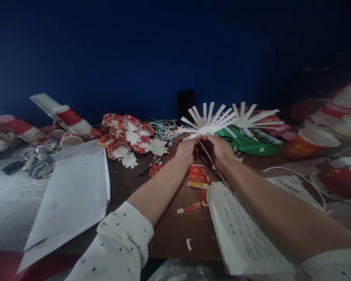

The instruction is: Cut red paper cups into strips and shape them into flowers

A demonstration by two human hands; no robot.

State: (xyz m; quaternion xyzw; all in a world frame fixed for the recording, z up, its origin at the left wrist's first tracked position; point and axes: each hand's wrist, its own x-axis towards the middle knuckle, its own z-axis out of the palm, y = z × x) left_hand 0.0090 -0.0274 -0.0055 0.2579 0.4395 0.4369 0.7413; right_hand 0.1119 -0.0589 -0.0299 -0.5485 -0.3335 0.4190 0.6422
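Note:
Between both hands is a white cut paper cup (pixel 207 130), its sides slit into strips that fan out from the round base. My left hand (pixel 187 150) pinches its lower left edge. My right hand (pixel 221 150) is closed at its lower right edge. A thin stick (pixel 212 160) runs from between the hands down toward an open book (pixel 245 234); I cannot tell whether it joins the cup. Just right of the held cup rests a second cup cut into strips (pixel 245 123). Below the hands lies a red printed cup piece (pixel 198 176).
Decorated red-and-white paper crafts (pixel 128 136) are piled left of the hands. A green plate (pixel 256 145) with markers lies behind the right hand. Stacked paper cups (pixel 73 119) lean at the left; a red cup (pixel 308 143) stands right. White sheets (pixel 67 195) cover the left side.

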